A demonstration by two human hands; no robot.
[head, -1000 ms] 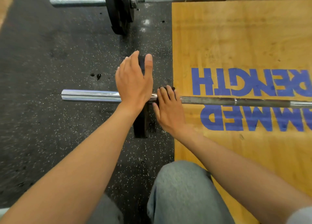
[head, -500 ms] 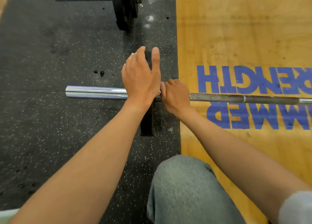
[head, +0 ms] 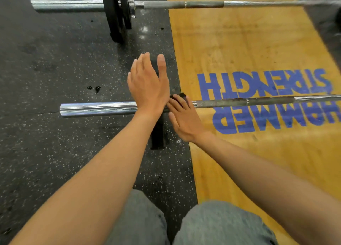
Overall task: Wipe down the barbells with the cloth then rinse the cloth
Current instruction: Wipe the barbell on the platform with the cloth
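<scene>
Dark cloth (head: 180,96), only a small bunched patch showing, sits on the near barbell (head: 221,103) at the centre of the view, where its chrome sleeve meets the duller grey shaft. The right hand (head: 186,121) lies over the cloth with fingers stretched toward eleven o'clock, pressing it onto the bar; whether they curl under the bar cannot be told. Just to its nine o'clock side, the left hand (head: 148,84) is spread flat with straight fingers pointing to twelve o'clock, resting against a thin black weight plate (head: 156,139) that stands on edge on that bar. It grips nothing.

At twelve o'clock, well apart, a second barbell (head: 184,4) lies parallel, carrying black plates (head: 118,13) near its left end.

Both bars cross from black speckled rubber flooring (head: 55,60) at nine o'clock onto a yellow wooden platform (head: 239,41) at three o'clock, printed with upside-down blue lettering (head: 258,86). Grey-trousered knees (head: 212,224) fill six o'clock.
</scene>
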